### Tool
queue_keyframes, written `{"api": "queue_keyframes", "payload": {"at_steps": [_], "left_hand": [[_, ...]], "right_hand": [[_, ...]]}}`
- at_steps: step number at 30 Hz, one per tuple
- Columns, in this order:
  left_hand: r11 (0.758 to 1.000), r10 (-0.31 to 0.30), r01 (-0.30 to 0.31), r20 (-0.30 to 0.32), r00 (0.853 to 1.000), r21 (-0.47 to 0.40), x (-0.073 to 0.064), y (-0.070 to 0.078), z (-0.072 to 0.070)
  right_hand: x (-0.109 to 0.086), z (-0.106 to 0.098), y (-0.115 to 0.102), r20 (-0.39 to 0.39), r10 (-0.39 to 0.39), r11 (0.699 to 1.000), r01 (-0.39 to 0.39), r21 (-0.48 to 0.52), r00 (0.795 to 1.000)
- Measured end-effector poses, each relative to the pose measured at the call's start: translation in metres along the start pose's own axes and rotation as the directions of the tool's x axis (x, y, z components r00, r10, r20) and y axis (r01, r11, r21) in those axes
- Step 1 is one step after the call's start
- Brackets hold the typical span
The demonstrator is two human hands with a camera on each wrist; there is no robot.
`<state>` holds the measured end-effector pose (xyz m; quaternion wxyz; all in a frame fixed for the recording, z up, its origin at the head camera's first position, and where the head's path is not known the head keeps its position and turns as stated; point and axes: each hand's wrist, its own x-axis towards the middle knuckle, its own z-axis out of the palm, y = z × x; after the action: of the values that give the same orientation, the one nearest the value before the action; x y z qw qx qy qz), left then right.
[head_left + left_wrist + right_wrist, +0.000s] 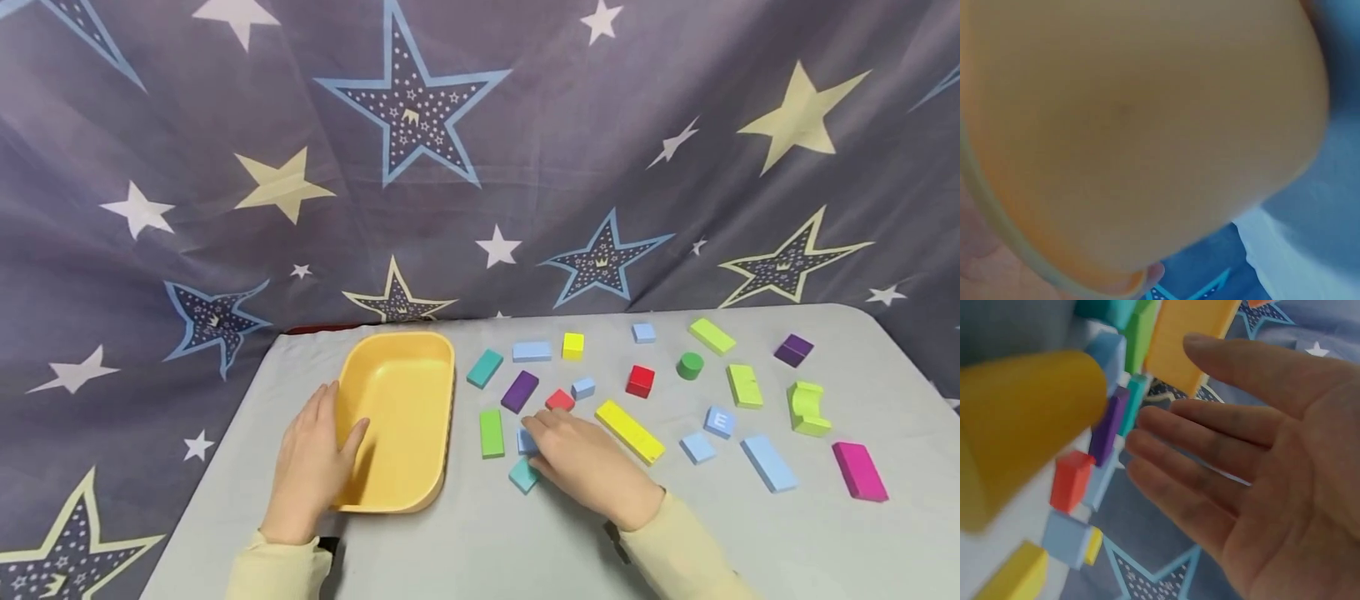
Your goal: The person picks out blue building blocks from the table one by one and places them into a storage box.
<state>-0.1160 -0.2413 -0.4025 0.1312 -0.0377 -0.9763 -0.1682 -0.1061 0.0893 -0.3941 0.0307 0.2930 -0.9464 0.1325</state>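
At the left side of a yellow plastic tray, my left hand grips the rim, thumb on the inner side and fingers outside. The tray wall fills most of the left wrist view. My right hand hovers over the blocks, its fingers fairly straight and palm empty in the right wrist view. A blue block shows partly past its fingertips, and a teal block lies just below them. Close to the palm stands an orange-yellow cylinder, hidden under the hand in the head view.
Around the right hand lie a green block, a purple block, a red block and a long yellow block. Several more blocks spread right, out to a magenta block. A star-printed curtain hangs behind the grey table.
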Motion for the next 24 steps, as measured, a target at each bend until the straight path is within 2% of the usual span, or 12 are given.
{"api": "queue_keyframes", "payload": {"at_steps": [3,6,10,13,15,21,24], "left_hand": [[1.0,-0.011,0.012,0.003,1.0,-0.008,0.0,-0.004,0.0],[0.999,-0.054,0.054,0.027,0.998,0.0,-0.002,-0.007,0.002],[0.988,-0.154,0.153,0.101,0.983,0.018,-0.006,-0.009,0.003],[0.98,-0.197,0.197,0.137,0.971,0.012,-0.005,-0.011,0.004],[0.98,-0.199,0.2,0.144,0.969,0.005,-0.004,-0.014,0.006],[0.986,-0.159,0.165,0.13,0.979,-0.035,-0.004,-0.02,0.012],[0.984,-0.161,0.17,0.141,0.977,-0.054,-0.003,-0.021,0.013]], "right_hand": [[0.003,0.005,0.001,-0.01,-0.004,1.0,0.004,0.0,1.0],[0.004,0.007,0.003,-0.006,-0.001,1.0,0.001,-0.003,1.0],[0.003,0.01,0.007,0.023,0.01,1.0,-0.009,-0.003,1.0],[0.003,0.012,0.009,0.021,0.01,1.0,-0.009,-0.013,1.0],[0.003,0.014,0.009,0.007,0.0,1.0,0.0,-0.017,1.0],[0.008,0.019,0.007,-0.03,-0.018,0.999,0.017,-0.028,0.999],[0.011,0.022,0.008,-0.046,-0.024,0.999,0.022,-0.043,0.999]]}}
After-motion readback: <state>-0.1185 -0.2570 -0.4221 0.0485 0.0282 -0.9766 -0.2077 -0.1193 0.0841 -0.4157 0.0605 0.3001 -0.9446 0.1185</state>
